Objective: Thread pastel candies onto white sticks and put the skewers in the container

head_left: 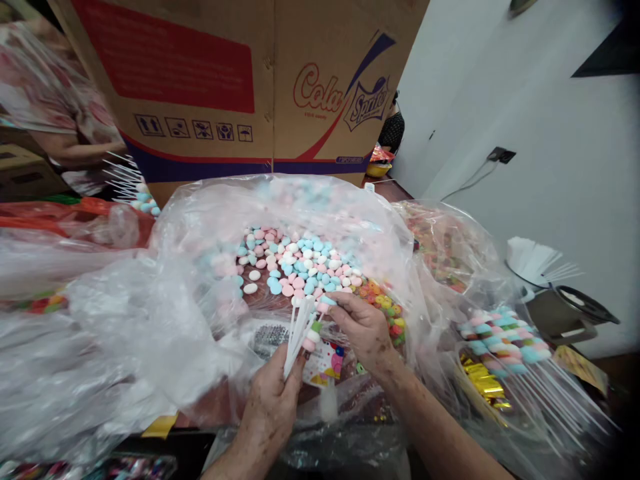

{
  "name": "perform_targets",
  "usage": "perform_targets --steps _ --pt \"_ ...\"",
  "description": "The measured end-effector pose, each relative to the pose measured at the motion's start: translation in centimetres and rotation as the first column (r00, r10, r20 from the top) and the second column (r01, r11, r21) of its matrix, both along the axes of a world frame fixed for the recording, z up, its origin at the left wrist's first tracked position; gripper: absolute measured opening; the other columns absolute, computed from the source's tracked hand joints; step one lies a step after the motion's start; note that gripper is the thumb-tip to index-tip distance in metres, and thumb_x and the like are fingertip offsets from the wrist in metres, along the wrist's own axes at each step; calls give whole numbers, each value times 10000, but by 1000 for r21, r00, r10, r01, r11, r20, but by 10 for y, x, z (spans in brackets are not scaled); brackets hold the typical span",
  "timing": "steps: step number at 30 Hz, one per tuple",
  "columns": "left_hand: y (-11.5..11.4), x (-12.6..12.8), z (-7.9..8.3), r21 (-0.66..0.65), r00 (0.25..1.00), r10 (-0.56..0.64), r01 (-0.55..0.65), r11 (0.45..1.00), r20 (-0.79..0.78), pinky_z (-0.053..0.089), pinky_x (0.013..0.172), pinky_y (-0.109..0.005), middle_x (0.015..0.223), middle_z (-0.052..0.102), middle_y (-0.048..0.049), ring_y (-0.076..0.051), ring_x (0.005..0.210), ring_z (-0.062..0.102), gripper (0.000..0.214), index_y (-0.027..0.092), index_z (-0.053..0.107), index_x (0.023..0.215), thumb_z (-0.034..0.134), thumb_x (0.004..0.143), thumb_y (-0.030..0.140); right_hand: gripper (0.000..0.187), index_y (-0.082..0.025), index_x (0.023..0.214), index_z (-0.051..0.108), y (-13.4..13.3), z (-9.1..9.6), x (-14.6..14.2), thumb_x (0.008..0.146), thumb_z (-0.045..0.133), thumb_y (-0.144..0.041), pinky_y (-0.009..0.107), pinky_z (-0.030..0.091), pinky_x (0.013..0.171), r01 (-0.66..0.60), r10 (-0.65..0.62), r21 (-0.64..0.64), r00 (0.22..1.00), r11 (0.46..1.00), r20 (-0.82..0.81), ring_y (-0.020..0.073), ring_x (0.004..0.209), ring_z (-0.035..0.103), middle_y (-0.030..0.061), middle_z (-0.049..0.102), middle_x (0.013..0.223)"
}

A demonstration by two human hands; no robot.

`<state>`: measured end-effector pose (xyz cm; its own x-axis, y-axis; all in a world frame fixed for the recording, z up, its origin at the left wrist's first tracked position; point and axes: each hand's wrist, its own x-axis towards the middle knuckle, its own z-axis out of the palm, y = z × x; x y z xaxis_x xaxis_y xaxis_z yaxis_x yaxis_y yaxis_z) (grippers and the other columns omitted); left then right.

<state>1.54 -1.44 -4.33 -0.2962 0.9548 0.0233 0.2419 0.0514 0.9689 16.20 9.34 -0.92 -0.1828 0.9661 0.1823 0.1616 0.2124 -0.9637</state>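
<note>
My left hand [274,395] is closed round a bundle of white sticks [298,337] that fan upward. Green, white and pink candies [312,337] are threaded on a stick beside that bundle. My right hand [365,330] pinches a blue-and-pink candy [326,304] at the top of a stick; where that stick runs lower down is partly hidden. Just beyond both hands, loose pink, blue and white candies [305,263] lie in an opened clear plastic bag [200,200]. Small ring-shaped candies [385,303] in red, yellow and green are to the right.
A large cardboard box [210,80] stands behind the bag. At right lie finished-looking candy skewers [505,340], gold ties [485,383], white sticks in a holder [533,260] and a dark kettle [560,313]. Crumpled plastic [130,333] covers the left. A person [65,107] works beyond the box.
</note>
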Motion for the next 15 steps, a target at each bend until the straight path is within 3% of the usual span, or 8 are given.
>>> perform_targets --steps 3,7,11,15 --pt "1 -2 -4 12 999 -18 19 1000 -39 555 613 -284 721 752 -23 -221 646 684 381 198 761 1094 527 914 439 221 -230 1012 781 -1 0 2 869 643 -328 307 600 796 -53 14 252 988 966 155 198 867 733 28 789 975" --pt "1 0 0 18 999 10 -9 1000 -36 554 614 -287 721 745 -26 -222 645 677 391 197 767 1066 520 910 457 282 -238 1108 750 -3 -3 0 937 526 -228 303 604 867 -146 -14 507 954 849 298 193 940 738 47 783 1042" --pt "-1 5 6 2 995 92 -92 996 -36 532 632 -306 544 596 16 -228 595 626 394 196 780 1054 532 894 456 315 -221 1183 708 -9 -7 -4 983 466 -198 288 616 844 -188 -59 618 932 763 357 186 944 737 76 769 1054" --pt "-1 3 3 11 991 122 -121 993 -50 525 624 -322 524 550 26 -235 582 602 377 201 780 997 528 881 456 331 -178 1212 679 -20 -8 -8 994 429 -180 283 626 804 -245 -33 643 921 726 388 191 921 739 103 763 1038"
